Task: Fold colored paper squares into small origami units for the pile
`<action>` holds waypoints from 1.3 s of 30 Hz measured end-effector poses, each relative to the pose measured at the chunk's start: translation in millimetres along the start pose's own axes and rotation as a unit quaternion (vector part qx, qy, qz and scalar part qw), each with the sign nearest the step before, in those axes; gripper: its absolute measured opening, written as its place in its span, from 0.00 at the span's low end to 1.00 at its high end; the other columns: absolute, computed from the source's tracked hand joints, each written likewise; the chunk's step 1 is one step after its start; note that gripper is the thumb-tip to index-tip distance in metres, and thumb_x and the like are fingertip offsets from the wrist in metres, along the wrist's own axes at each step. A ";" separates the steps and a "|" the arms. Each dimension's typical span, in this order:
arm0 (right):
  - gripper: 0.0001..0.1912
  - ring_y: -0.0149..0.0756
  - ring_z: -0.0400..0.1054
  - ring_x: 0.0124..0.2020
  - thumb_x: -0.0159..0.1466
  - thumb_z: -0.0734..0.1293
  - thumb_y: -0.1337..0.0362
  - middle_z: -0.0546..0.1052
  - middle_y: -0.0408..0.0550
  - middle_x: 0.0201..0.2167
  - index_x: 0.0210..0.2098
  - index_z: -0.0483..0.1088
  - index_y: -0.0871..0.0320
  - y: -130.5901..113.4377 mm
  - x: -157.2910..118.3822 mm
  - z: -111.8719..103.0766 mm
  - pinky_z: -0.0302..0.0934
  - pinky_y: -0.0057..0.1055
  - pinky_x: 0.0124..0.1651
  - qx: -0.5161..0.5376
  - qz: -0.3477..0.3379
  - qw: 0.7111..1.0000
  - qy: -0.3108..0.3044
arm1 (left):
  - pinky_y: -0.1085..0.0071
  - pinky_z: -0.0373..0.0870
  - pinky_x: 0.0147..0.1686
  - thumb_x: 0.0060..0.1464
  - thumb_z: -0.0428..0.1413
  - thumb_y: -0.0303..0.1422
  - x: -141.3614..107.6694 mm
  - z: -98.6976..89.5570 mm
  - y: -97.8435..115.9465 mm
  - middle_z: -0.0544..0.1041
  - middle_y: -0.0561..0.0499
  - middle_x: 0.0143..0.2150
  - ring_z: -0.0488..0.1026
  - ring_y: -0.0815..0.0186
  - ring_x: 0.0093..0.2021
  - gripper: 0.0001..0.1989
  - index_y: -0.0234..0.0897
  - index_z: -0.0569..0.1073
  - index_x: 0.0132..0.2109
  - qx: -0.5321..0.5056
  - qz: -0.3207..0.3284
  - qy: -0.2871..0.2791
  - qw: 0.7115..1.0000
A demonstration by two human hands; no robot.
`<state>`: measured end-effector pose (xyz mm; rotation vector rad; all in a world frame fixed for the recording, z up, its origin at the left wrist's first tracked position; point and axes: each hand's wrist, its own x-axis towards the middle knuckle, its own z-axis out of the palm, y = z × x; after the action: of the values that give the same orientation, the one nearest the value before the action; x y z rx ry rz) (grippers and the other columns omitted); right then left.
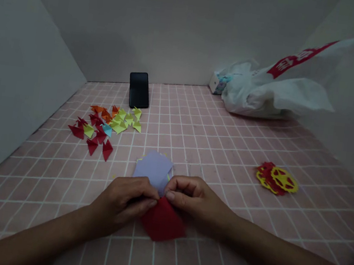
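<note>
- At lower centre, the left hand point(131, 198) is pinching a red paper sheet point(164, 223) near its top corner, thumb against fingers.
- Just beside it, the right hand point(191, 198) is gripping the sheet's same end with its fingertips.
- The red sheet is slanting down between both hands; uneven pulling could be tearing that corner or skewing a crease.
- Just beyond, lilac paper sheets point(152, 169) are lying stacked; a brushing knuckle might be scattering them.
- Left of centre, folded paper pieces point(101, 134) are clustering; at right, red-and-yellow paper cutouts point(283, 180) are overlapping.
- At upper centre, a smartphone point(139, 90) is resting.
- At upper right, a white plastic bag point(257, 93) is slumping beside a small box point(216, 84), both hiding their contents.
</note>
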<state>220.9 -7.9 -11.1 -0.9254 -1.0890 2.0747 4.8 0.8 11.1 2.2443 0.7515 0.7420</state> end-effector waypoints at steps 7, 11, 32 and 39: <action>0.15 0.25 0.57 0.24 0.60 0.70 0.54 0.67 0.39 0.25 0.31 0.65 0.59 3.6 0.7 7.9 0.51 0.25 0.28 0.002 -0.026 1.000 0.014 | 0.77 0.68 0.32 0.60 0.57 0.26 -3.6 6.5 -3.7 0.79 0.52 0.34 0.75 0.70 0.31 0.08 0.37 0.72 0.47 -0.001 0.001 0.042 0.999; 0.14 0.27 0.59 0.26 0.62 0.68 0.55 0.67 0.40 0.27 0.30 0.63 0.58 3.1 -0.5 10.3 0.53 0.26 0.29 -0.020 -0.045 0.998 0.034 | 0.75 0.69 0.34 0.59 0.57 0.27 -4.0 9.0 -4.2 0.79 0.51 0.36 0.75 0.68 0.34 0.08 0.38 0.73 0.46 -0.060 -0.054 0.011 0.997; 0.16 0.29 0.57 0.26 0.65 0.66 0.50 0.65 0.40 0.27 0.33 0.62 0.56 5.0 -5.7 18.5 0.54 0.26 0.30 -0.061 -0.071 0.995 0.038 | 0.72 0.67 0.36 0.58 0.56 0.25 -1.6 1.3 -7.8 0.77 0.51 0.36 0.72 0.67 0.34 0.04 0.37 0.73 0.40 -0.074 -0.071 -0.020 0.995; 0.14 0.30 0.57 0.28 0.66 0.63 0.53 0.64 0.41 0.29 0.31 0.62 0.56 -4.3 -5.2 19.0 0.55 0.28 0.32 -0.183 -0.105 0.977 0.044 | 0.71 0.68 0.37 0.56 0.57 0.28 -0.7 -3.7 -8.3 0.78 0.50 0.37 0.73 0.66 0.35 0.06 0.37 0.75 0.42 -0.121 -0.098 -0.030 0.987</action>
<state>209.5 -18.0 2.1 -1.0150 -1.4827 1.6772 -0.7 7.0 7.2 1.9353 0.7950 0.6312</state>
